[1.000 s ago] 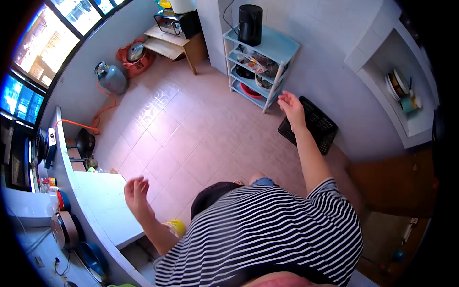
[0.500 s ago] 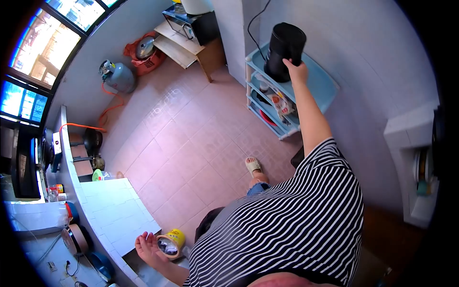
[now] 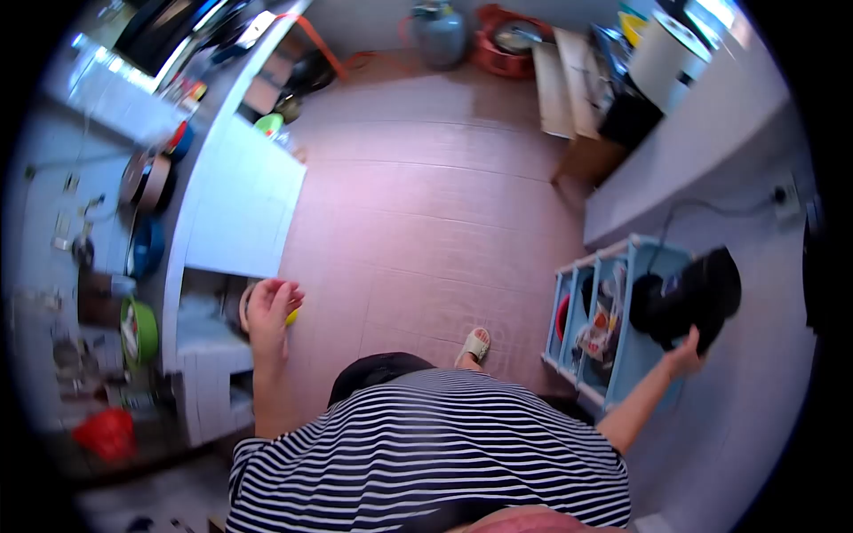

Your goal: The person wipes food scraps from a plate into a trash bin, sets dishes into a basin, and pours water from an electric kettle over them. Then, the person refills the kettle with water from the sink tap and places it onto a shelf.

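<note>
My right hand (image 3: pixel 684 353) is closed on the handle of a black electric kettle (image 3: pixel 697 298). The kettle is at the top tier of a light-blue shelf rack (image 3: pixel 641 369), with a dark cord (image 3: pixel 711 206) running from there to a wall socket (image 3: pixel 785 197). Whether its bottom touches the tier is not clear. Away to the left, my left hand (image 3: pixel 269 313) hangs in the air with loosely bent fingers and nothing in them. Behind it, a yellow tub (image 3: pixel 292 317) is mostly hidden.
White-tiled counter (image 3: pixel 240 200) along the left, with a green basin (image 3: pixel 139 331) and pots. A red bag (image 3: pixel 107 433) lies at lower left. At the back are a gas cylinder (image 3: pixel 438 35), a red basin (image 3: pixel 499 55) and a wooden table (image 3: pixel 582 160). Pink floor tiles (image 3: pixel 409 213) lie between.
The view has swung to the right, bringing more of the left counter and the wall socket into sight. My right hand is still on the kettle; my left hand has risen and its fingers are closer together.
</note>
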Demonstrator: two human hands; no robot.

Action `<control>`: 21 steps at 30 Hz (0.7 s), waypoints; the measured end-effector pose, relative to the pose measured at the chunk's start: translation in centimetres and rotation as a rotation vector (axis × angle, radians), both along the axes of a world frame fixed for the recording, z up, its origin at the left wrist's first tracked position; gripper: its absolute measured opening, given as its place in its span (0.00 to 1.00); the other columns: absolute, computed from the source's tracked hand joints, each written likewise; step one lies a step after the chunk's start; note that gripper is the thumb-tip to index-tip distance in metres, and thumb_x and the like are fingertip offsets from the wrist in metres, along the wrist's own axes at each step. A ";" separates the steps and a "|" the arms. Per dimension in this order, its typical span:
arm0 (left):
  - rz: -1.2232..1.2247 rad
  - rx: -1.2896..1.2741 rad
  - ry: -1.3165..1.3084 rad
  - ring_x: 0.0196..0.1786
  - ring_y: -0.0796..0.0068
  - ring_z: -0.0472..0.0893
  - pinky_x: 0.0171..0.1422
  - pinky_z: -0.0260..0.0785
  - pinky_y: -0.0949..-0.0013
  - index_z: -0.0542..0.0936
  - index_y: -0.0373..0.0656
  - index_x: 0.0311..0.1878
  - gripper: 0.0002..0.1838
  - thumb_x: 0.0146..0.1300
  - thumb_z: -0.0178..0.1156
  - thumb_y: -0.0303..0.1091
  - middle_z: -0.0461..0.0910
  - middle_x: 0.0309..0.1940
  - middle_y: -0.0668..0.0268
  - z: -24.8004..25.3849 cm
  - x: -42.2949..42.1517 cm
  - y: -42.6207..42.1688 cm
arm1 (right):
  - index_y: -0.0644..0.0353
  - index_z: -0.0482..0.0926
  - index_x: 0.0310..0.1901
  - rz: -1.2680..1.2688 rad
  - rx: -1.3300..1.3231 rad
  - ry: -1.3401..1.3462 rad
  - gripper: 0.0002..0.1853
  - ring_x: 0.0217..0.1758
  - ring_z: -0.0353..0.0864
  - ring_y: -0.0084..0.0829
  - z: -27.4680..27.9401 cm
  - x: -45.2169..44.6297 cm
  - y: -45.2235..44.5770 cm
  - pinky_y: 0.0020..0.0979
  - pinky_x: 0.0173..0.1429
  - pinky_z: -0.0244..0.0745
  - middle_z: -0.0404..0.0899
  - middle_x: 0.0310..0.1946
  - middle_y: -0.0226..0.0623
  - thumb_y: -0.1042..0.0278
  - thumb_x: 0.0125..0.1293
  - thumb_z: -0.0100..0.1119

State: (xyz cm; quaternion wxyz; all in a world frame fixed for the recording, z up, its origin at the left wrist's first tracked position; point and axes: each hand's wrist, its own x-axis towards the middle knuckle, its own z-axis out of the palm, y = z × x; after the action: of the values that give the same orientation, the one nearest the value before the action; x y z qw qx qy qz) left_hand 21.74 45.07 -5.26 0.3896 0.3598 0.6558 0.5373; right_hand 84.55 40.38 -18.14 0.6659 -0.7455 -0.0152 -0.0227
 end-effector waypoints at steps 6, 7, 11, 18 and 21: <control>0.099 0.010 -0.019 0.35 0.79 0.77 0.42 0.70 0.77 0.70 0.39 0.41 0.07 0.62 0.54 0.29 0.77 0.35 0.64 -1.0 -3.2 -3.8 | 0.69 0.78 0.28 0.099 0.067 -0.223 0.13 0.25 0.70 0.27 5.2 -4.0 0.3 0.27 0.28 0.67 0.73 0.22 0.35 0.68 0.44 0.69; 0.134 0.014 -0.021 0.35 0.79 0.77 0.42 0.70 0.77 0.70 0.39 0.41 0.07 0.62 0.54 0.29 0.77 0.35 0.64 -1.1 -4.1 -5.1 | 0.69 0.78 0.26 0.105 0.068 -0.229 0.13 0.24 0.70 0.27 6.4 -5.6 0.5 0.28 0.28 0.67 0.72 0.21 0.35 0.67 0.46 0.68; 0.242 0.089 -0.101 0.35 0.81 0.77 0.41 0.70 0.78 0.71 0.40 0.40 0.06 0.62 0.54 0.30 0.76 0.35 0.66 -1.1 -8.4 -10.5 | 0.70 0.78 0.26 0.274 0.131 -0.283 0.12 0.26 0.72 0.28 10.4 -12.4 1.8 0.26 0.28 0.69 0.73 0.22 0.37 0.68 0.46 0.67; 0.571 0.256 -0.122 0.34 0.80 0.76 0.41 0.69 0.77 0.71 0.41 0.39 0.05 0.62 0.54 0.31 0.77 0.34 0.66 -2.6 -19.1 -26.8 | 0.70 0.78 0.29 0.822 0.413 -0.174 0.11 0.24 0.72 0.25 13.4 -30.4 5.0 0.20 0.29 0.67 0.74 0.22 0.36 0.71 0.47 0.65; 0.802 0.288 -0.082 0.34 0.80 0.76 0.40 0.68 0.77 0.72 0.42 0.38 0.05 0.62 0.55 0.31 0.77 0.34 0.66 -3.6 -23.5 -35.5 | 0.69 0.79 0.27 1.064 0.517 -0.048 0.08 0.24 0.73 0.24 13.9 -40.0 5.9 0.20 0.33 0.68 0.74 0.20 0.36 0.71 0.49 0.60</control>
State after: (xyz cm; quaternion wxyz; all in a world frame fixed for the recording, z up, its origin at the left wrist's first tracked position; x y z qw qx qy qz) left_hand -1.76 9.61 -8.86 0.1215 0.1053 0.6460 0.7462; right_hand 44.52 46.27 -4.27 0.7455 -0.4482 -0.3957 0.2946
